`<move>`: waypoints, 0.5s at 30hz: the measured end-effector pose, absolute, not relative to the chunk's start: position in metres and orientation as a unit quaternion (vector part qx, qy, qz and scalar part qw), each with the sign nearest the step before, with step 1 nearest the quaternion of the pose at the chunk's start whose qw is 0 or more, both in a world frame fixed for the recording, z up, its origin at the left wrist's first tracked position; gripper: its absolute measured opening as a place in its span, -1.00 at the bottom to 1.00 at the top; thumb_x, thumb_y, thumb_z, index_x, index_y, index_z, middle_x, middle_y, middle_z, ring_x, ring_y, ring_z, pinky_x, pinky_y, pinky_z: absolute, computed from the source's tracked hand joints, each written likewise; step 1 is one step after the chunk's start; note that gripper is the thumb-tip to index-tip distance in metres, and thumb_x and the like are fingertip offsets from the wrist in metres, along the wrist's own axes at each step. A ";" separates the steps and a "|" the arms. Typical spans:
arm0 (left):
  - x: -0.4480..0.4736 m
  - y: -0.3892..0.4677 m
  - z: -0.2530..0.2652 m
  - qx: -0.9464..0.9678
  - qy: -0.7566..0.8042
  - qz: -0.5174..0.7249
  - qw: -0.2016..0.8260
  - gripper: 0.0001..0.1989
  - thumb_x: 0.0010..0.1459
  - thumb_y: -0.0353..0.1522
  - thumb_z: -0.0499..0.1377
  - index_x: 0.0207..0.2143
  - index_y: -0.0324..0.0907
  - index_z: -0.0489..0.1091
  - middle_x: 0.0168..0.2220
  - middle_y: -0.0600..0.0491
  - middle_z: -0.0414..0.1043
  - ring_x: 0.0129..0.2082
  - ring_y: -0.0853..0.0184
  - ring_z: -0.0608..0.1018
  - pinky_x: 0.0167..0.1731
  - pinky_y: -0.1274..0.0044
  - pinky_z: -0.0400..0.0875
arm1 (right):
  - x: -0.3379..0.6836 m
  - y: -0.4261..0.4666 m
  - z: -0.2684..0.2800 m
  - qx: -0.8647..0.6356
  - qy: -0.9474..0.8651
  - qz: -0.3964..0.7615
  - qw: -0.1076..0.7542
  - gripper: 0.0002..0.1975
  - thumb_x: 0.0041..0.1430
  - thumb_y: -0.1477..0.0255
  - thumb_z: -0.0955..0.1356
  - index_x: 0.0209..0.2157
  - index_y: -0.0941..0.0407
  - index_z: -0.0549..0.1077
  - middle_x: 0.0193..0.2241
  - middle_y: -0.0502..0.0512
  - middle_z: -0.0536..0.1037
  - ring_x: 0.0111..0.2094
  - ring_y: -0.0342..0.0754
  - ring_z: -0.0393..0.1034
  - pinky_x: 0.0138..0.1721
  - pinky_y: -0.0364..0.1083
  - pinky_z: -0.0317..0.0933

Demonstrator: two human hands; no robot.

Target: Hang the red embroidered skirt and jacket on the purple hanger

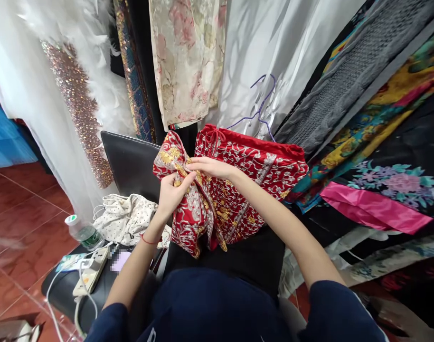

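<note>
Across my lap lies a red skirt (252, 166) with silver and gold embroidery and a gathered waistband. Its left part is bunched up, and a fold of the embroidered cloth (190, 209) hangs below my hands. My left hand (172, 192) pinches this cloth between thumb and fingers. Just to its right and slightly higher, my right hand (212, 167) reaches over the same bunch, its fingertips closed on the fabric close to the left thumb. What lies under the right fingers is partly hidden. A purple hanger (258, 111) stands behind the waistband.
Left of my lap, a black chair (127, 161) carries a white dotted cloth (126, 218). A water bottle (85, 232) and a power strip (92, 270) with cables rest on a black seat. Hanging garments, including a grey knit (366, 66) and a floral cloth (188, 57), crowd the back and right.
</note>
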State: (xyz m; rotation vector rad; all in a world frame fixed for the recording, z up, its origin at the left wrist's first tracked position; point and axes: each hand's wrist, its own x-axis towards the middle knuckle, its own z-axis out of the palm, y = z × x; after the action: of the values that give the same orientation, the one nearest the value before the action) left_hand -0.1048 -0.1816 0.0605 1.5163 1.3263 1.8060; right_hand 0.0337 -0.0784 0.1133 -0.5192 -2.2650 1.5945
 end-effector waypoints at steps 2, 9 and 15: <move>-0.110 -0.166 0.069 0.537 0.471 0.659 0.235 -0.57 0.02 -0.11 0.29 -0.64 -0.20 0.23 -0.63 0.15 0.20 -0.60 0.49 0.21 -0.56 0.58 0.16 | 0.035 -0.058 0.126 -0.217 -0.858 0.427 0.185 -0.71 0.27 0.24 0.33 -0.12 0.14 0.51 -0.17 0.10 0.58 -0.19 -0.06 0.45 -0.09 -0.04 0.34; -0.135 -0.131 0.109 0.510 0.487 0.677 0.211 -0.57 -0.08 -0.23 0.28 -0.72 -0.16 0.08 -0.70 0.19 0.03 -0.66 0.54 0.07 -0.68 0.61 -0.05 | 0.026 0.020 0.147 -0.457 -0.876 0.153 0.025 -0.93 0.13 0.56 0.39 -0.38 0.13 0.53 -0.37 0.12 0.61 -0.23 0.04 0.54 -0.15 -0.01 0.35; -0.153 -0.120 0.120 0.515 0.499 0.653 0.243 -0.59 -0.05 -0.21 0.26 -0.71 -0.15 0.11 -0.70 0.18 0.04 -0.68 0.52 0.07 -0.68 0.59 -0.06 | -0.029 0.055 0.134 -0.372 -0.864 0.340 0.014 -0.88 0.15 0.59 0.31 -0.36 0.13 0.47 -0.42 0.05 0.63 -0.36 -0.04 0.55 -0.18 -0.03 0.44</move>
State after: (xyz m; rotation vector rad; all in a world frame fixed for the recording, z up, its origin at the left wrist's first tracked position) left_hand -0.1535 -0.1200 0.1202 1.4081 1.3643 1.7854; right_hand -0.0288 0.0549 0.1342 -1.1589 -2.6893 1.0584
